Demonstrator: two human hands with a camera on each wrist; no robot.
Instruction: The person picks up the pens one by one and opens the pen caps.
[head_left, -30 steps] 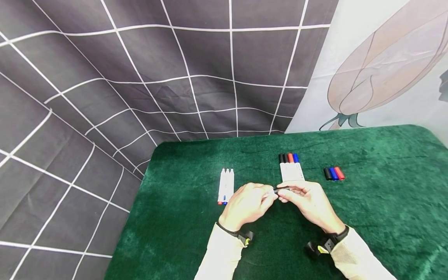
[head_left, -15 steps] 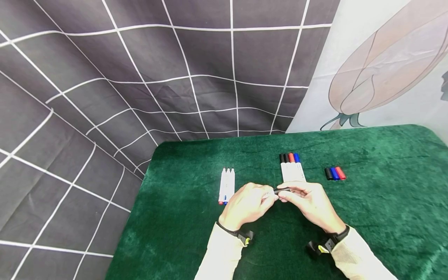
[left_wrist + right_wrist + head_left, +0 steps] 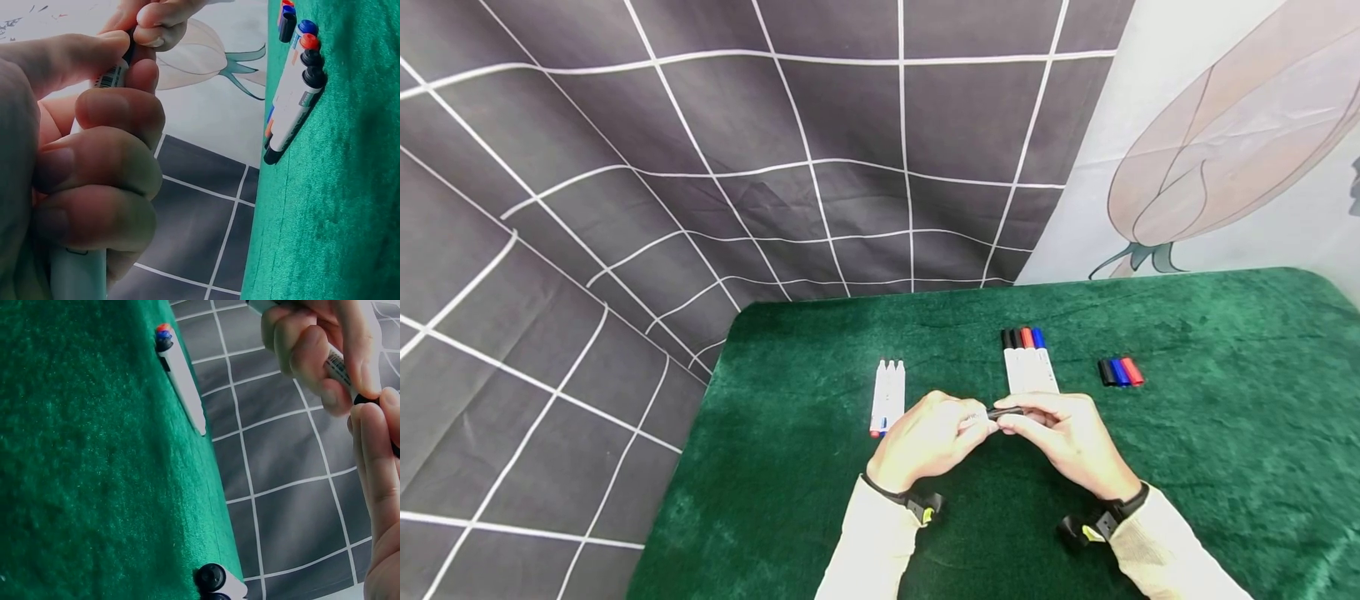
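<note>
In the head view the left hand (image 3: pixel 931 440) grips the white barrel of a marker (image 3: pixel 973 416), fingers curled round it, as the left wrist view also shows. The right hand (image 3: pixel 1070 435) pinches the black cap (image 3: pixel 1006 412) at the marker's end between thumb and fingers. Both hands' fingertips nearly meet at the cap. In the right wrist view the white barrel (image 3: pixel 338 366) shows between the left hand's fingers, and the right hand (image 3: pixel 378 469) holds the black end. Whether the cap sits fully on the barrel cannot be told.
Three uncapped-looking white markers (image 3: pixel 888 395) lie left of the hands on the green cloth (image 3: pixel 790 467). Beyond the hands lie several capped markers (image 3: pixel 1030 369), black, red and blue. Farther right are loose caps (image 3: pixel 1121 372) in black, blue and red. A grey checked curtain hangs behind.
The hands hold nearly the same pose at the marker; the black piece between them looks slightly more tilted and covered by the right fingers. The whole view has shifted slightly.
</note>
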